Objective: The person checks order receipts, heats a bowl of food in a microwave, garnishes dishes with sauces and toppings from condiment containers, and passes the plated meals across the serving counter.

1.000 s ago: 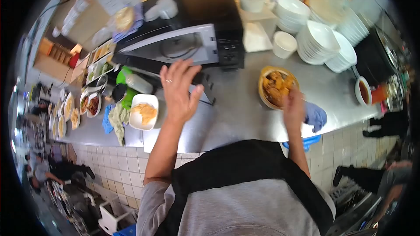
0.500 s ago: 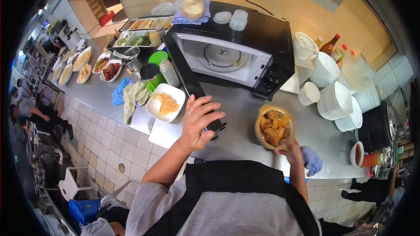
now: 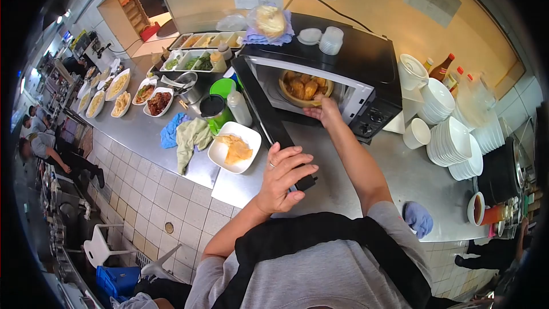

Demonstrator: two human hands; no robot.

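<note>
The black microwave (image 3: 366,115) stands with its door swung out toward me. My left hand (image 3: 285,180) is around the free edge of the microwave door (image 3: 269,117), with the fingers over it and the thumb below. Inside the oven cavity, my right hand (image 3: 325,111) grips the near rim of a round tan bowl (image 3: 316,103). Brown chunks of food in sauce (image 3: 306,86) fill this bowl. Beneath, the bowl's base is hidden from view. A white square dish (image 3: 253,160) holding pale folded pieces sits left of the door.
Plastic cups (image 3: 331,41) and a bagged item (image 3: 270,21) rest on the microwave. Stacked white bowls (image 3: 448,143) and sauce bottles (image 3: 441,68) stand right. Left are a green container (image 3: 216,119), cloths (image 3: 193,137) and several food plates (image 3: 158,103). A purple cloth (image 3: 418,219) lies near the counter edge.
My right hand has carried the bowl from above the counter up and left into the microwave. My left hand stays at the door edge, and the whole view has shifted slightly.
</note>
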